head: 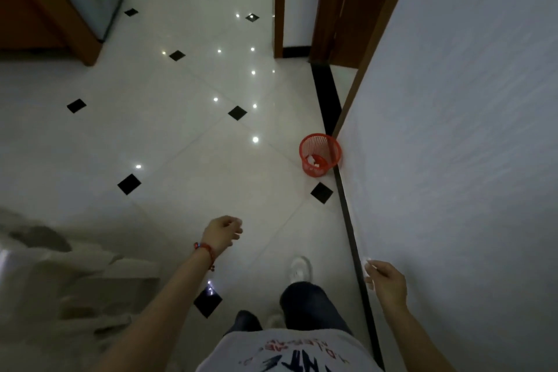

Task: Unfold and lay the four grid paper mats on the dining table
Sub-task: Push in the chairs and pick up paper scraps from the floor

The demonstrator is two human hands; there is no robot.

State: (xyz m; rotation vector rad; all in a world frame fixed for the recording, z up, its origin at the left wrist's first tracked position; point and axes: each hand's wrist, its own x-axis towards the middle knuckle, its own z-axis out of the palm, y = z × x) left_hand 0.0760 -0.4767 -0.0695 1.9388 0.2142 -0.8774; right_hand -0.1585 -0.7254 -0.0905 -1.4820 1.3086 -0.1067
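No grid paper mat and no dining table can be made out in this view. I am standing on a glossy white tiled floor (187, 142) beside a wall. My left hand (222, 232) reaches forward over the floor with its fingers curled in; a pale spot at the fingertips is too small to identify. My right hand (386, 281) is low beside the white wall (453, 160) and pinches a small white scrap (368, 267) between thumb and fingers.
A red mesh waste basket (320, 154) with white scraps inside stands against the wall ahead on the right. A blurred pale surface (60, 287) fills the lower left. Wooden door frames (332, 9) and a wooden cabinet (45, 9) lie further ahead.
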